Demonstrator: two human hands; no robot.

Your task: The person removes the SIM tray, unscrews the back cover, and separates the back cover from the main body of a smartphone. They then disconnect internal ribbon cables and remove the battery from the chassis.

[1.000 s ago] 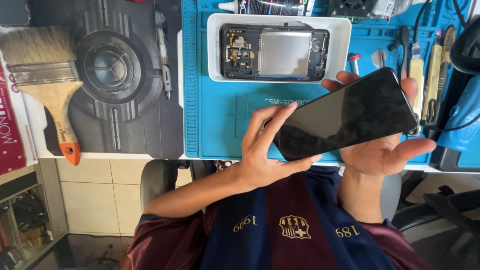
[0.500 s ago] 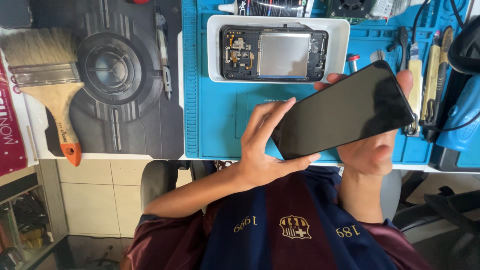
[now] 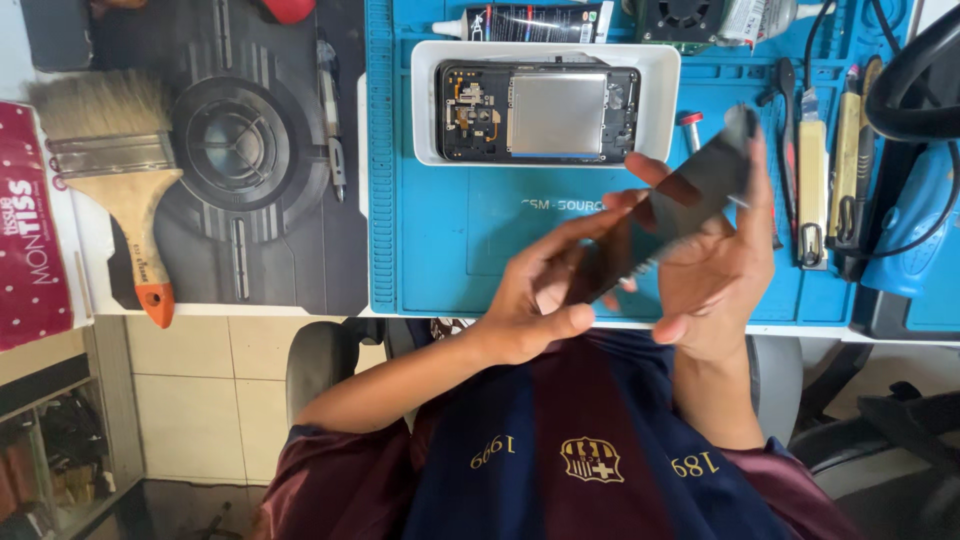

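Observation:
A black phone screen panel (image 3: 690, 195) is held between both hands above the blue work mat (image 3: 440, 240), tilted so I see it nearly edge-on and blurred. My left hand (image 3: 535, 295) grips its lower end, thumb below. My right hand (image 3: 715, 260) holds its upper end, fingers wrapped along the edge. Behind them a white tray (image 3: 660, 70) holds an opened phone body (image 3: 540, 112) with its silver plate and circuit boards showing.
A wide paintbrush (image 3: 115, 190) and a screwdriver (image 3: 330, 105) lie on the dark mat (image 3: 270, 220) at left. Tweezers and hand tools (image 3: 830, 160) line the blue mat's right side, beside black cables. A glue tube (image 3: 525, 22) lies at the back. A red box (image 3: 30, 225) sits far left.
The screen panel has been turned from facing me flat to nearly edge-on, and both hands have shifted their grip around it.

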